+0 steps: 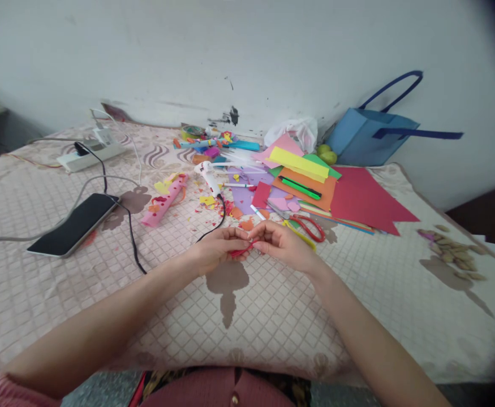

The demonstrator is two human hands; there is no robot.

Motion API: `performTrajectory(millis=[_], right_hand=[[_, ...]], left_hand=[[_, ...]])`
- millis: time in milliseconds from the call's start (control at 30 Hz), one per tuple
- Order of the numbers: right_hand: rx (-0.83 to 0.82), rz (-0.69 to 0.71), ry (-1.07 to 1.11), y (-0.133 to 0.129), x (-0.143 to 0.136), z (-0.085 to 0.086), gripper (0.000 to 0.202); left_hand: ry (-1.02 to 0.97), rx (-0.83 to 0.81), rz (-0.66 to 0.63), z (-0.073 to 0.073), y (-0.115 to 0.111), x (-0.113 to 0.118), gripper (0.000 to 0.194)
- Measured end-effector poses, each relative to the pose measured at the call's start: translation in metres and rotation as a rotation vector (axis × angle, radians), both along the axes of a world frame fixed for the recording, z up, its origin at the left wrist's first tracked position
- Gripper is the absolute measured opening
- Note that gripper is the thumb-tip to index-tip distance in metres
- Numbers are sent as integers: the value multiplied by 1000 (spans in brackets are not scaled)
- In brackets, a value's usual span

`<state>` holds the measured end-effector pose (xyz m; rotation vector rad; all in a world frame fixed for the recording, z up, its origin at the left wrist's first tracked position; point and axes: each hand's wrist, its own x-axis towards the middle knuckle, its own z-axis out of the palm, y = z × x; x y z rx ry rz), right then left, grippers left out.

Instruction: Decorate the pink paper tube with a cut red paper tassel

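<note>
Bench (272, 333): we work at its near edge, on a quilted cloth that probably shields the top; the supplies lie beyond our hands, which leaves us room in front.
Blue bag (368, 135): tilted beside the wall at the far right, apart from the cutting gear.
Red paper (368, 198): one broad sheet right of the other coloured sheets, perhaps because it is too wide to stack neatly.
Black tablet or phone (75, 226): flat on our left, a black cord (130, 226) crossing its corner.
Power strip (92, 158): far left, seemingly so the cord can reach across to us.
Left hand (219, 247): curled, pinching the red piece between thumb and fingers, we think to steady it.
Right hand (283, 243): thumb and fingertips pressed together at the piece's other end, a grip that suits fine work.
Glue gun (209, 178): white, lying on its side, nozzle away from us, which seems prudent.
Scissors (310, 227): just beyond our right wrist, red handles turned rightward, within easy reach.
Green cutter (300, 188): on the orange paper (330, 195), perhaps weighing it down.
Red piece (241, 250): between both hands above the cloth, mostly hidden by our fingers; its shape we cannot tell.
</note>
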<state>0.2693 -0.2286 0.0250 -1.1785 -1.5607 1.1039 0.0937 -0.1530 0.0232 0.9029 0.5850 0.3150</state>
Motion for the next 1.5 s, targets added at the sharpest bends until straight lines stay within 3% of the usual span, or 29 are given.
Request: performTrajectory(millis=[233,367,700,1500], right_hand=[[223,-85,-407,-4,-3,10,9],[323,-63,-533,-5,-2,9,12],[349,-58,-630,-8,-7,6,17],[408,-23,-847,-9,-4,-4,20]], left_hand=[[15,29,9,0,2,1,28],[7,77,7,-2,3,1,31],[53,248,3,-3,7,0,33],[87,312,-67,-4,12,-3,29]])
